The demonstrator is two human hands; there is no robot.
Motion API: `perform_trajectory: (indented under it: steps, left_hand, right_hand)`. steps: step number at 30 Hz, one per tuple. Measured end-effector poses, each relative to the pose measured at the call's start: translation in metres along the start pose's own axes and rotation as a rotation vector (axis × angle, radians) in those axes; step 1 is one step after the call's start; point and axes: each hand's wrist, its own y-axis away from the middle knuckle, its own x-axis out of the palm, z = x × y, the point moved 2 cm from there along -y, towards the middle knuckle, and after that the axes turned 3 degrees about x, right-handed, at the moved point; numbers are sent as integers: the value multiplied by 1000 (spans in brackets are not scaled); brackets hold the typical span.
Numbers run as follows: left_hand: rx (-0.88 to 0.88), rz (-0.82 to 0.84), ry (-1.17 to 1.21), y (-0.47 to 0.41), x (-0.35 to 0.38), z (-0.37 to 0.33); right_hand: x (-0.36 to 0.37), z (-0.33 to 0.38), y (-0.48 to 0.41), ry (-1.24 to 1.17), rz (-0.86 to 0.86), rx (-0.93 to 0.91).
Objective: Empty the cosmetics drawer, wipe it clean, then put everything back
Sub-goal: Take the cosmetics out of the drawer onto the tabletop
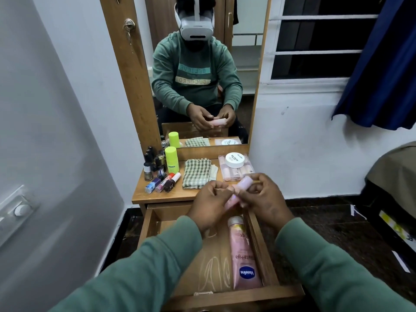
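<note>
My left hand and my right hand both grip a small pale pink tube above the back of the open wooden drawer. A pink Vaseline lotion tube lies along the drawer's right side. On the dresser top lie a green checked cloth, a lime green bottle, several nail polish bottles, and a clear box of pink items with a white jar on it.
A mirror behind the dresser reflects a person in a green sweatshirt and headset. A white wall with a switch plate stands to the left. A window and blue curtain are at right, above a dark floor.
</note>
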Motion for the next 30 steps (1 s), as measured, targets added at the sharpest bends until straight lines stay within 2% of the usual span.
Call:
perform_trajectory:
  steps: [2, 6, 8, 11, 16, 21, 30]
  left_hand:
    - [27, -8, -59, -13, 1, -8]
    - [178, -104, -387, -45, 1, -20]
    - [252, -141, -517, -61, 0, -21]
    - [326, -157, -728, -78, 3, -19]
    - [430, -224, -1018, -91, 4, -14]
    - [393, -201, -1155, -101, 5, -15]
    - [343, -183, -1193, -106, 6, -14]
  right_hand:
    - [-9, 6, -17, -98, -68, 51]
    - [-15, 3, -53, -185, -169, 134]
    - [-12, -3, -70, -126, -222, 139]
    - [-13, -2, -85, 97, -298, 106]
    - [-19, -5, -98, 347, -332, 34]
    - [-19, -15, -105, 388, -334, 72]
    - [-19, -12, -113, 407, -324, 80]
